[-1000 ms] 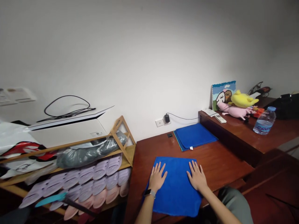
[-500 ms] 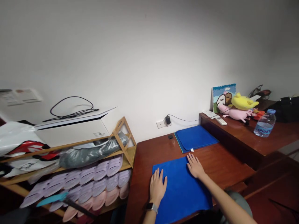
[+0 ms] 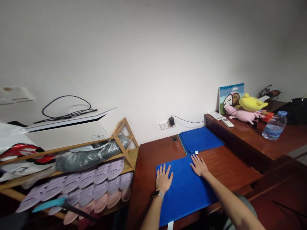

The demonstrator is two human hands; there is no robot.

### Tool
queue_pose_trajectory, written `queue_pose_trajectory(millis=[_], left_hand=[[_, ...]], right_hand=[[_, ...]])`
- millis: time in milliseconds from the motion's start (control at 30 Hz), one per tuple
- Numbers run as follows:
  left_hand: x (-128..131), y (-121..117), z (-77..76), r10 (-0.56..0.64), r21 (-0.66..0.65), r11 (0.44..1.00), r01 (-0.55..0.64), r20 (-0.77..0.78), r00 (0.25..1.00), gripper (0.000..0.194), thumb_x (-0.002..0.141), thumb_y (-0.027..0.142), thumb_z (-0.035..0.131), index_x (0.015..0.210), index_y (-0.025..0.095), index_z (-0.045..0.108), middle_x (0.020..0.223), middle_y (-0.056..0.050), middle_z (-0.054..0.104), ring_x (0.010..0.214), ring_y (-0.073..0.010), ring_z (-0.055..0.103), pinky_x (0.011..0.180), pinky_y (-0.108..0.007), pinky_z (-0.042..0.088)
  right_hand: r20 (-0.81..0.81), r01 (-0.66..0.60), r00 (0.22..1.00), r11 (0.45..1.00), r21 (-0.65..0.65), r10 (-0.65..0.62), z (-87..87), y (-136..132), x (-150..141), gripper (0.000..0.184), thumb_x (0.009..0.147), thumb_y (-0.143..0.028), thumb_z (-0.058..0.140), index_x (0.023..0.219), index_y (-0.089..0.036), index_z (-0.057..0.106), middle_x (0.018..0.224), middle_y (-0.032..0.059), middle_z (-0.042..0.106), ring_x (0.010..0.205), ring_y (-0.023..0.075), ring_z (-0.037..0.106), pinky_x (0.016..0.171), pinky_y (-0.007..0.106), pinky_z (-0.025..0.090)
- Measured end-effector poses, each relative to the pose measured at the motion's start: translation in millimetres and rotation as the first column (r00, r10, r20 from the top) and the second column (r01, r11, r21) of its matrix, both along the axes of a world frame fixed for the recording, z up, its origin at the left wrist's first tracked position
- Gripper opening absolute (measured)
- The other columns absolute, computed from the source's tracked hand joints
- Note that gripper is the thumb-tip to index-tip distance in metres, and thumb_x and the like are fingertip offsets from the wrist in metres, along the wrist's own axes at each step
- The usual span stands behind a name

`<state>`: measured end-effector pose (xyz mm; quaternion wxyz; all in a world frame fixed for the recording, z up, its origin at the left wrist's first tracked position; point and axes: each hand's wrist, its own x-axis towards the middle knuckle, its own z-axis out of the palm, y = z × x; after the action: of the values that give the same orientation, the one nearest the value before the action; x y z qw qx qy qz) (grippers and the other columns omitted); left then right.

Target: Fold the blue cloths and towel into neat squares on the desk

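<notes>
A blue cloth lies spread on the reddish-brown desk, and a white tag sticks out at its near edge. My left hand rests flat on the cloth's far left corner, fingers stretched; a watch is on that wrist. On the far right corner my right hand presses flat with its fingers spread. Just beyond, a stack of folded blue cloths, also with a white tag, sits against the wall.
To the left stands a wooden rack with rows of lilac slippers and a white box on top. A water bottle, plush toys and a remote are on the raised right surface. A charger is plugged into the wall.
Both hands have slid slightly away from me with the blue cloth. Its near edge and white tag now show. The view has shifted a little.
</notes>
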<state>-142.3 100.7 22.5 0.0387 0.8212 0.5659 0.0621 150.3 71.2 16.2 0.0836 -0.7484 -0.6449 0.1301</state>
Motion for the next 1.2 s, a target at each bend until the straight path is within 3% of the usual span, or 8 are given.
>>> queue_pose_trajectory(millis=[333,433,533,633,700,767,1000,1200], left_hand=[[0,-3,-1.8,-0.001,0.102,0.995,0.008,-0.075,0.997,0.059,0.106,0.049,0.037,0.161,0.029,0.041,0.170,-0.010,0.036,0.157,-0.0345,0.030,0.128,-0.056,0.024],[34,-2,1.5,-0.113,0.190,0.975,0.119,-0.041,0.993,0.056,0.107,0.038,0.032,0.161,0.024,0.043,0.169,-0.010,0.037,0.158,-0.0297,0.030,0.129,-0.053,0.023],[94,-3,2.3,-0.271,0.190,0.946,0.262,0.021,0.962,0.055,0.109,0.041,0.028,0.161,0.028,0.042,0.169,-0.006,0.038,0.157,-0.0249,0.031,0.130,-0.049,0.024],[145,-4,-4.3,-0.285,0.105,0.955,0.277,0.066,0.956,0.057,0.110,0.048,0.023,0.160,0.030,0.044,0.168,-0.005,0.041,0.157,-0.0250,0.032,0.129,-0.049,0.026],[152,0,-11.3,-0.264,0.073,0.963,0.258,0.084,0.961,0.059,0.109,0.052,0.020,0.160,0.031,0.044,0.168,-0.004,0.041,0.157,-0.0253,0.032,0.128,-0.050,0.027],[130,8,-16.9,-0.224,0.072,0.973,0.218,0.080,0.971,0.061,0.108,0.055,0.021,0.161,0.031,0.041,0.169,-0.005,0.039,0.157,-0.0261,0.031,0.129,-0.051,0.026],[-24,37,-18.9,0.090,0.045,0.995,-0.088,-0.042,0.995,0.072,0.107,0.058,0.021,0.164,0.018,0.034,0.171,-0.012,0.030,0.160,-0.0279,0.025,0.129,-0.048,0.023],[-41,34,-18.7,0.111,0.047,0.993,-0.109,-0.033,0.993,0.072,0.106,0.057,0.021,0.165,0.017,0.031,0.172,-0.011,0.028,0.160,-0.0266,0.023,0.130,-0.047,0.019]], right_hand=[[-0.008,-0.004,1.000,0.997,0.071,0.005,-7.9,-2,7,0.067,0.106,-0.046,0.021,0.167,-0.020,0.024,0.174,0.0030,0.022,0.161,0.0205,0.018,0.130,0.045,0.012],[-0.008,-0.006,1.000,0.997,0.071,0.007,-8.1,0,7,0.069,0.105,-0.047,0.022,0.168,-0.018,0.022,0.174,0.0032,0.020,0.162,0.0214,0.016,0.130,0.046,0.012],[-0.001,-0.016,1.000,0.997,0.072,0.016,-10.3,0,9,0.070,0.105,-0.046,0.022,0.168,-0.016,0.021,0.174,0.0043,0.019,0.162,0.0218,0.016,0.131,0.046,0.012],[0.016,-0.038,0.999,0.997,0.070,0.037,-18.0,2,12,0.069,0.105,-0.043,0.022,0.168,-0.015,0.021,0.174,0.0047,0.018,0.162,0.0214,0.016,0.131,0.046,0.013],[0.025,-0.039,0.999,0.996,0.075,0.037,-24.2,3,13,0.068,0.105,-0.043,0.022,0.167,-0.015,0.021,0.174,0.0052,0.018,0.162,0.0213,0.015,0.131,0.046,0.013],[0.026,-0.027,0.999,0.996,0.089,0.025,-28.5,5,14,0.069,0.106,-0.045,0.020,0.167,-0.014,0.022,0.174,0.0061,0.020,0.162,0.0215,0.016,0.131,0.046,0.014],[0.037,-0.004,0.999,0.997,0.078,0.001,-25.2,3,11,0.071,0.106,-0.048,0.018,0.167,-0.013,0.022,0.173,0.0063,0.021,0.161,0.0222,0.018,0.131,0.046,0.013],[0.061,0.000,0.998,1.000,0.023,-0.001,-18.0,3,12,0.071,0.106,-0.048,0.018,0.168,-0.013,0.020,0.174,0.0058,0.021,0.161,0.0220,0.017,0.131,0.046,0.015]])
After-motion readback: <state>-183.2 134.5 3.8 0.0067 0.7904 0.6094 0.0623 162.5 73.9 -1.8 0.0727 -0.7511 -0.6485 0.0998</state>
